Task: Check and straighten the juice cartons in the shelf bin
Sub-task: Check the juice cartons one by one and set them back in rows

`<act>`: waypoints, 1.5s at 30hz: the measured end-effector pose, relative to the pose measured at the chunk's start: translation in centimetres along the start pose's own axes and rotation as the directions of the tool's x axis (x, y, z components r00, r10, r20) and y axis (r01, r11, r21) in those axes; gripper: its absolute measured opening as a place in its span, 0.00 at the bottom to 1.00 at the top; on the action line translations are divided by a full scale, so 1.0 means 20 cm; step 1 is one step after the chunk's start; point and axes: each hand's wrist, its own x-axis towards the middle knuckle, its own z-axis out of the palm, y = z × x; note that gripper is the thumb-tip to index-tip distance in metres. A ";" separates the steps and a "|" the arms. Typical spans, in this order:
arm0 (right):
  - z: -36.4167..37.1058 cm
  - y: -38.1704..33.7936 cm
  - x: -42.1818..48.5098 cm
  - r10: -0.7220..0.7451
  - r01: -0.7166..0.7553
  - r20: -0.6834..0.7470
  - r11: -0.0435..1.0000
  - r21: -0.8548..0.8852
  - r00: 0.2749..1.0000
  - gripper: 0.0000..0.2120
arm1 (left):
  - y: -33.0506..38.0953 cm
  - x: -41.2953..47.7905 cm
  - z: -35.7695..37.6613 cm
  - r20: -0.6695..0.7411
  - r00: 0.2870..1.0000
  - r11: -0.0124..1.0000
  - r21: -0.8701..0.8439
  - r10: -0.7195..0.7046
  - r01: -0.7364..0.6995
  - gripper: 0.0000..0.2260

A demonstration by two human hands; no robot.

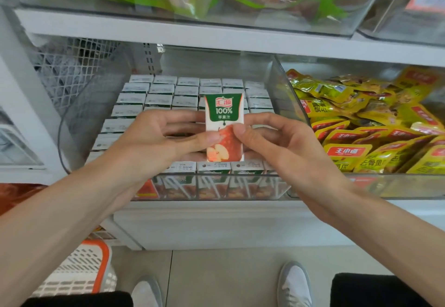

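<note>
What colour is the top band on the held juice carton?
Green, on the juice carton; head view.

Front of carton read 汇源 in white on green, "100%" right under that, then 苹果汁 below. Yellow packs off to right said 王小卤, white on red. Bigger characters lower on those were cut off, couldn't get them whole. Front-row carton tops had stamped date codes, too blurry to make out.
</note>
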 end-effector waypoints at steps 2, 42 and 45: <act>0.00 0.00 0.00 -0.003 0.003 -0.015 1.000 -0.009 1.000 0.12 | 0.00 0.00 -0.01 0.010 1.000 1.000 0.005 0.005 -0.005 0.23; 0.02 -0.02 0.01 -0.171 0.191 0.143 0.971 -0.144 0.975 0.20 | 0.03 -0.04 0.09 -0.108 0.993 0.999 -0.008 0.044 -0.045 0.31; 0.02 -0.02 0.02 -0.209 0.228 0.119 0.958 -0.176 0.971 0.21 | 0.03 -0.04 0.09 -0.096 0.994 0.998 -0.043 0.044 -0.048 0.30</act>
